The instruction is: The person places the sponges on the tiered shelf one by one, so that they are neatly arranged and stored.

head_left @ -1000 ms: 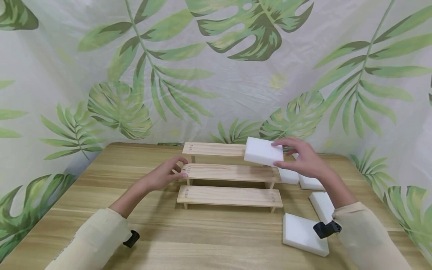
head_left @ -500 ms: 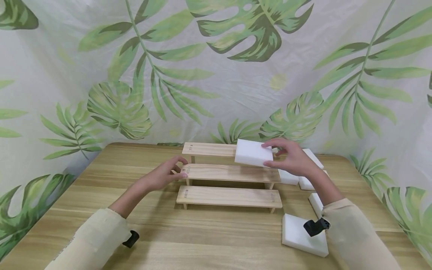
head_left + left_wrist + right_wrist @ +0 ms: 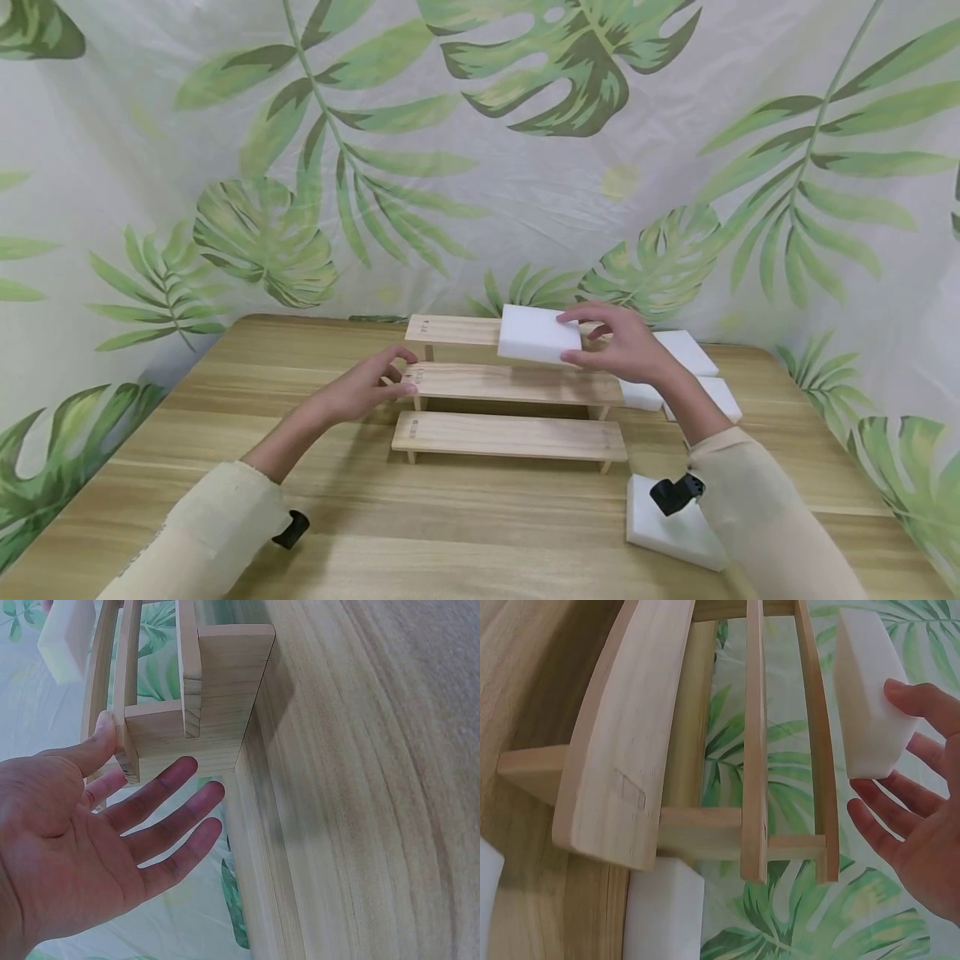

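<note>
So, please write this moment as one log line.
left hand: holds middle wooden shelf | right hand: grips white block above top shelf

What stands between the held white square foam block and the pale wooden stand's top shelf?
Nothing visible: the right wrist view shows an open gap between the block and the top shelf. The left hand holds the middle shelf.

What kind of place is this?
Probably an indoor spot set up for tabletop work: there's a wooden table, a wrinkly leaf-patterned sheet behind it, and a three-step wooden shelf standing on top.
</note>
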Demonstrator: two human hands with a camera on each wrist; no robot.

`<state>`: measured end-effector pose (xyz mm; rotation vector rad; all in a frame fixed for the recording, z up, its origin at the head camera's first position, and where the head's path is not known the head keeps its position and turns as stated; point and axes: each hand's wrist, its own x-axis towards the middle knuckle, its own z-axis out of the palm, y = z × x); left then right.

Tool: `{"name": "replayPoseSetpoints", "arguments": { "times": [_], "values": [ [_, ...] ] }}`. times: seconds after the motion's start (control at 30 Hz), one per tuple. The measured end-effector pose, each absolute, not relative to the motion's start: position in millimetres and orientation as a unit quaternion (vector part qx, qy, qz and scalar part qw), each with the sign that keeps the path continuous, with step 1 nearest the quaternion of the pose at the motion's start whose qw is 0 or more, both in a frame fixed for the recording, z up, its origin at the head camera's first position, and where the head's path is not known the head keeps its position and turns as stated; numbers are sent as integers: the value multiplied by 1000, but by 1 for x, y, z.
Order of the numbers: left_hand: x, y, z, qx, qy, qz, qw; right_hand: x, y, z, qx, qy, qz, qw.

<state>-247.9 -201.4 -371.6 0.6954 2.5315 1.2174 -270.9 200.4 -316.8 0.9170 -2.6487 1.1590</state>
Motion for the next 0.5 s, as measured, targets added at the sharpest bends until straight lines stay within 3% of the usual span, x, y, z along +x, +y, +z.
{"name": "replayPoseSetpoints", "arguments": {
  "times": [0.5],
  "values": [
    [-250, -204, -374, 234, 868, 419, 130, -281, 166, -318, 314, -856, 408, 45]
  ]
}}
